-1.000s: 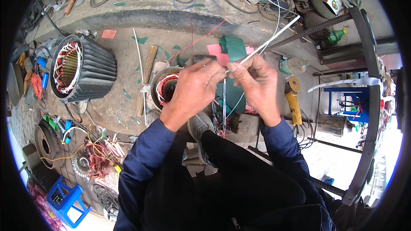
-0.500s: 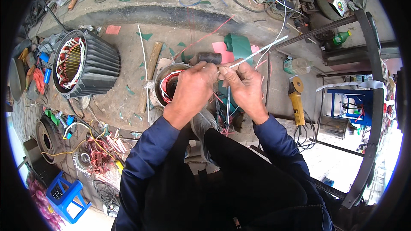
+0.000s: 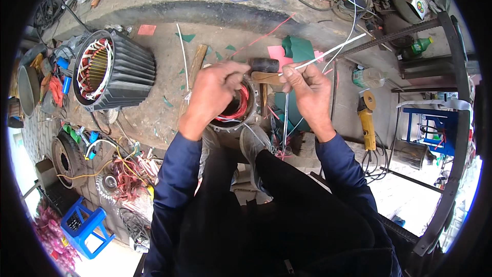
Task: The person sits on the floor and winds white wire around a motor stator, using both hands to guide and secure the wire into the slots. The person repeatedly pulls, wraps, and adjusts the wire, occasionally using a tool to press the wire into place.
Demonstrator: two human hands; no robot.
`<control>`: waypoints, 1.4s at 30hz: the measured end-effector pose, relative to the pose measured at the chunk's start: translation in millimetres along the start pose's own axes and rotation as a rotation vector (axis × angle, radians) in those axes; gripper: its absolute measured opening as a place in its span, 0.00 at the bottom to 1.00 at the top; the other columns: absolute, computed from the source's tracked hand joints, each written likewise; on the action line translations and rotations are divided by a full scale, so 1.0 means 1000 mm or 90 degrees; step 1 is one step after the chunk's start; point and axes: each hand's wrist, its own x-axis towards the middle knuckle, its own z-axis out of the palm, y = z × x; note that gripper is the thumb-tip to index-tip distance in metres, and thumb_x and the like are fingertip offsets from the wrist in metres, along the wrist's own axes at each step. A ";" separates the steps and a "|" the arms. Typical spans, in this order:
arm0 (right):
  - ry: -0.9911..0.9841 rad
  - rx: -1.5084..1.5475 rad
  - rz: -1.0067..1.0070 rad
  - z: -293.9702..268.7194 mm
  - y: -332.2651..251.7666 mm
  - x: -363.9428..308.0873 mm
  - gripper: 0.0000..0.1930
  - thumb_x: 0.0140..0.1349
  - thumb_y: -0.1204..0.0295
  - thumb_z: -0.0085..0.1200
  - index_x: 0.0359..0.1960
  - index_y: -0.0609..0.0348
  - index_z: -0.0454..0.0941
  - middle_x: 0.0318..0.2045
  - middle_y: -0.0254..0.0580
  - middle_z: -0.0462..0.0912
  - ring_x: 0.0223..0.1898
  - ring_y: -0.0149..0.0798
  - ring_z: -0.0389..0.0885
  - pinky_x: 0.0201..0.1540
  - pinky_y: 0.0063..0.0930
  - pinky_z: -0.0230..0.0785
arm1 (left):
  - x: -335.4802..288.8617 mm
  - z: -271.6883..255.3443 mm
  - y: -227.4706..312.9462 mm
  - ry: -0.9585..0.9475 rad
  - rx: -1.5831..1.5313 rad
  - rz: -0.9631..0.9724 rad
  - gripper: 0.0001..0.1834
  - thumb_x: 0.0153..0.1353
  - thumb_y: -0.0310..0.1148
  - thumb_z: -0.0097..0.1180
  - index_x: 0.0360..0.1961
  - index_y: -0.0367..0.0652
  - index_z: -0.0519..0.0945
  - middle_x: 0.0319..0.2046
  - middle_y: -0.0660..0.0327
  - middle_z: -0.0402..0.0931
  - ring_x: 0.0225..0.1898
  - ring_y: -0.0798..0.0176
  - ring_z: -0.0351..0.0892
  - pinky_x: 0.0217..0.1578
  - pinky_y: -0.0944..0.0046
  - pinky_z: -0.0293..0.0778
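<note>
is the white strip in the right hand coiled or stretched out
Stretched out: the white strip runs nearly straight beyond the right hand.

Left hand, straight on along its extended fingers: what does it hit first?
Probably the black cylinder, just right of the left hand's fingertips in the picture. Depth is unclear from this one view: the hand may sit higher and pass over it.

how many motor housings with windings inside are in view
2: a dark finned housing at the left, and a round housing partly hidden behind the left hand. Others may be hidden.
</note>
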 end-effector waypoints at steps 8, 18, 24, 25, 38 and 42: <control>-0.021 -0.024 -0.020 0.012 0.012 0.001 0.07 0.75 0.72 0.64 0.45 0.65 0.84 0.32 0.37 0.89 0.28 0.24 0.81 0.33 0.20 0.74 | 0.009 0.030 -0.026 -0.001 0.144 0.199 0.05 0.64 0.26 0.67 0.40 0.38 0.89 0.35 0.51 0.87 0.38 0.44 0.88 0.40 0.55 0.82; -0.030 -0.094 0.023 0.032 0.057 0.000 0.06 0.74 0.73 0.64 0.45 0.64 0.86 0.33 0.33 0.88 0.31 0.22 0.80 0.34 0.20 0.73 | 0.007 0.038 -0.039 0.075 0.105 0.147 0.05 0.63 0.23 0.67 0.39 0.39 0.86 0.36 0.51 0.87 0.39 0.45 0.88 0.41 0.54 0.83; -0.033 -0.123 -0.052 0.046 0.062 -0.001 0.07 0.73 0.73 0.65 0.43 0.66 0.87 0.31 0.35 0.88 0.32 0.22 0.79 0.36 0.22 0.74 | 0.007 0.045 -0.046 0.071 0.092 0.103 0.05 0.63 0.23 0.63 0.39 0.42 0.84 0.38 0.48 0.86 0.42 0.38 0.86 0.42 0.45 0.81; -0.032 -0.141 -0.037 0.049 0.064 -0.001 0.07 0.72 0.72 0.66 0.43 0.65 0.88 0.30 0.36 0.88 0.31 0.23 0.80 0.36 0.23 0.75 | 0.008 0.045 -0.046 0.065 0.090 0.093 0.05 0.63 0.23 0.64 0.39 0.42 0.84 0.38 0.48 0.86 0.42 0.38 0.86 0.42 0.45 0.81; -0.050 -0.124 -0.060 0.054 0.068 0.004 0.07 0.71 0.72 0.66 0.45 0.61 0.87 0.32 0.44 0.90 0.32 0.32 0.87 0.39 0.30 0.79 | 0.009 0.038 -0.047 0.047 0.115 0.065 0.08 0.61 0.23 0.63 0.42 0.42 0.84 0.40 0.48 0.86 0.44 0.37 0.85 0.45 0.44 0.81; -0.048 -0.130 -0.080 0.054 0.062 0.007 0.06 0.70 0.73 0.66 0.43 0.63 0.86 0.31 0.42 0.90 0.30 0.30 0.86 0.37 0.30 0.78 | 0.006 0.034 -0.040 0.032 0.146 0.082 0.08 0.61 0.24 0.64 0.42 0.41 0.85 0.41 0.48 0.86 0.44 0.37 0.85 0.45 0.44 0.81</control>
